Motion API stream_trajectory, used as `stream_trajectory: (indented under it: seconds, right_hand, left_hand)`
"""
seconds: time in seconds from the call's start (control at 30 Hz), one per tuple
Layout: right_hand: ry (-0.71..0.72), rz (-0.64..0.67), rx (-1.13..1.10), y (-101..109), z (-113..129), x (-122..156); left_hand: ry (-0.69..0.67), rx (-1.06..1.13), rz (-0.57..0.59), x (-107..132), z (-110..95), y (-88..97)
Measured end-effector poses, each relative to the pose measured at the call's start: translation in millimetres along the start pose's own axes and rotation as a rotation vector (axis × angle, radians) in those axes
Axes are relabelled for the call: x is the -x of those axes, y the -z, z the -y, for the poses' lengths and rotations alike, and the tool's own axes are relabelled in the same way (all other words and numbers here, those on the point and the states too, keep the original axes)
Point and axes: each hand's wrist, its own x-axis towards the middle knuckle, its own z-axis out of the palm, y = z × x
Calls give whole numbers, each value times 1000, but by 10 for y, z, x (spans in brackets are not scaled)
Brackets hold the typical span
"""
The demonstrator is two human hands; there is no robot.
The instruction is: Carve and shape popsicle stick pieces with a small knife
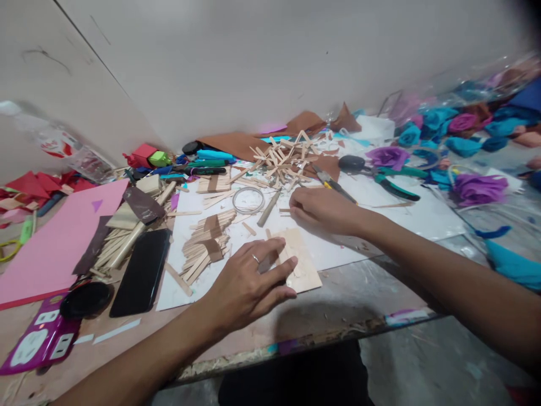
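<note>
My left hand [249, 279] lies on a small panel of glued wooden sticks [302, 262] on a white sheet [406, 217], fingers spread flat and holding the panel down; a ring shows on one finger. My right hand [323, 210] rests just beyond the panel, its fingers curled down onto the sheet near a short loose stick [285, 212]; whether it pinches anything is hidden. A stack of wooden sticks [207, 245] lies left of my left hand. A tangled pile of sticks [283, 160] sits behind my right hand.
A black phone [141, 270], pink card [59, 242] and a purple power strip [36, 341] lie at left. A wire coil [248, 200], yellow cutter [333, 183] and green-handled pliers [395, 183] lie behind. Paper flowers [477, 186] crowd the right. Brown paper [236, 144] lies by the wall.
</note>
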Motion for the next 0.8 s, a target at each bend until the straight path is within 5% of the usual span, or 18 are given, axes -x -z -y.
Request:
stream_trajectory:
  seconds: [0.33,0.63,0.8]
  right_hand:
    - [92,-65,-449,116,118,12]
    - [73,6,-486,93,141,30]
    - [133,-56,-445,58,125,27]
  left_hand:
    - [-12,96,-90,1,23,40]
    - [-123,-62,132,4,22,-26]
    - [-20,-127,235,-19,4,62]
